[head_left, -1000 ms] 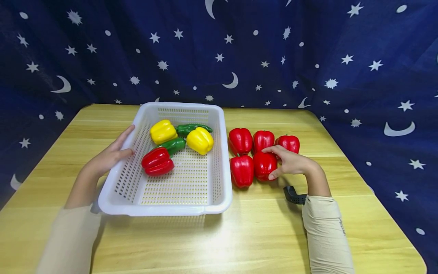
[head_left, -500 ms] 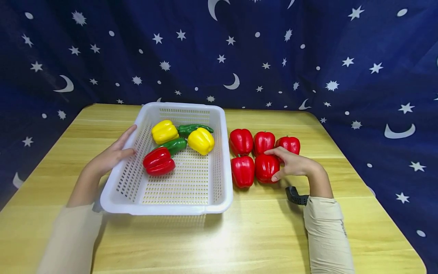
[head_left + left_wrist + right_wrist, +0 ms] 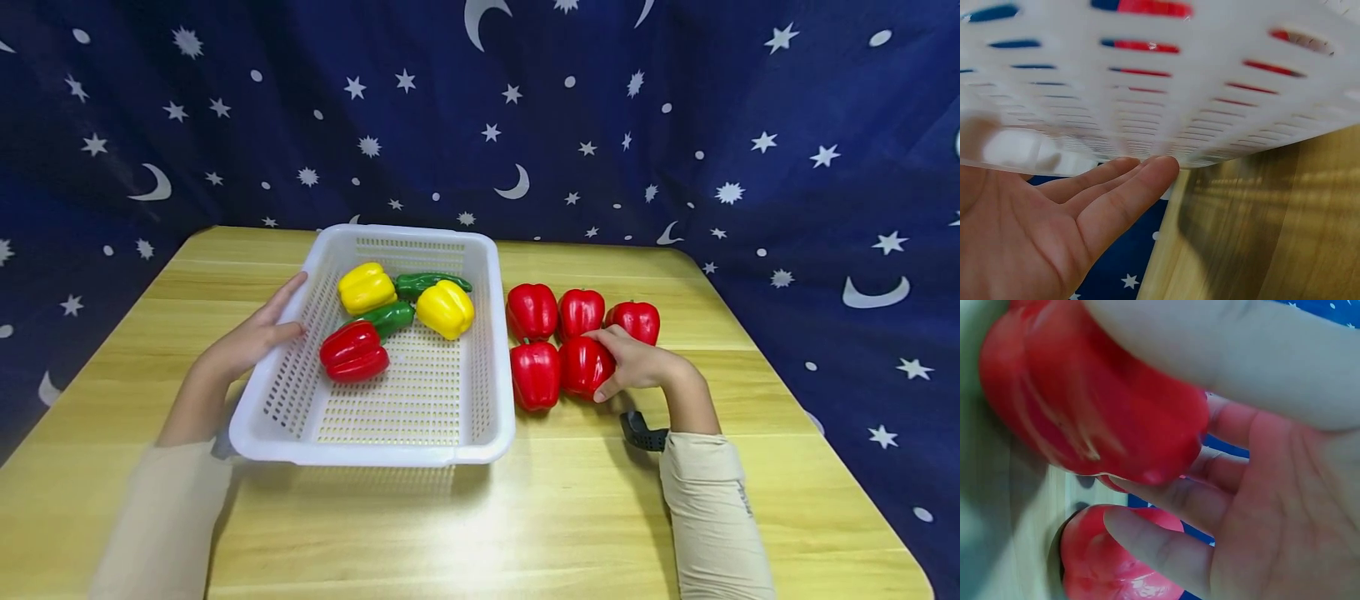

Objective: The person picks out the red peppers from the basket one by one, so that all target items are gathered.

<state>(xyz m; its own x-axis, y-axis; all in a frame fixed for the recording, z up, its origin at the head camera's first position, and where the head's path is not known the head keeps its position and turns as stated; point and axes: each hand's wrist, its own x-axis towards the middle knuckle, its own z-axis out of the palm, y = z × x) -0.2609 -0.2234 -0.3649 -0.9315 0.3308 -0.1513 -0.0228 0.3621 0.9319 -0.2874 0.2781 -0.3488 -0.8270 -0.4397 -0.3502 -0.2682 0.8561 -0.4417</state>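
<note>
A white perforated plastic basket (image 3: 243, 429) stands on the table, and my left hand (image 3: 251, 342) grips its left rim, thumb over the inside, fingers along the outer wall. In the left wrist view those fingers (image 3: 1129, 194) lie under the rim. Inside the basket are a red bell pepper (image 3: 352, 354), two yellow bell peppers (image 3: 366, 288) and two green peppers (image 3: 431, 284). To the basket's right, my right hand (image 3: 637, 358) holds the front-row red bell pepper (image 3: 583, 367) between thumb and fingers. The right wrist view shows this red pepper (image 3: 1085, 406) close up.
Several other red bell peppers (image 3: 536, 375) stand close around the held one, beside the basket's right wall. A black curved piece (image 3: 637, 431) sits at my right wrist. Behind the wooden table (image 3: 570, 517) hangs a dark blue curtain (image 3: 420, 158) with stars and moons.
The head view has shifted slightly, moving the whole scene a little right. My right hand's fingers sit closer around the red bell pepper, which has tilted slightly. My left hand stays on the rim.
</note>
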